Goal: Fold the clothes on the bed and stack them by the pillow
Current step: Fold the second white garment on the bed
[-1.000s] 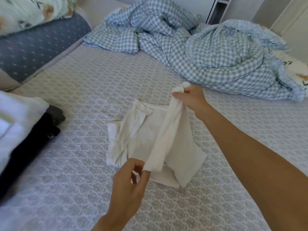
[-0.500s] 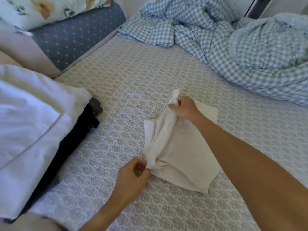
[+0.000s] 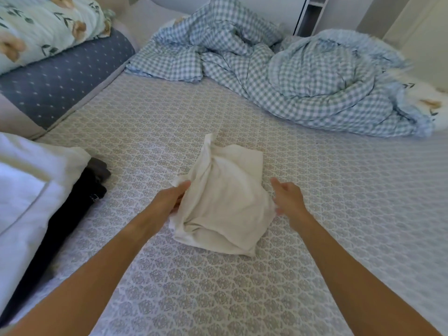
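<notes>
A cream-white garment (image 3: 225, 197) lies folded into a thick bundle in the middle of the patterned bed sheet (image 3: 218, 287). My left hand (image 3: 169, 200) is at its left edge, fingers tucked under the cloth and holding it. My right hand (image 3: 287, 198) hovers at the garment's right edge with fingers relaxed, blurred, holding nothing. A stack of folded clothes, white (image 3: 26, 195) over black (image 3: 70, 214), sits at the left. A dotted blue pillow (image 3: 60, 83) lies at the far left, under a floral one (image 3: 41, 27).
A crumpled blue-and-white checked duvet (image 3: 291, 76) fills the far side of the bed. A small grey item (image 3: 99, 167) pokes out beside the black clothes. A white door and shelf stand beyond the bed at the top right.
My right hand let go of the garment's top edge and moved down to its right side. The raised strip of cloth now lies folded over the bundle. My left hand shifted up along the left edge.
</notes>
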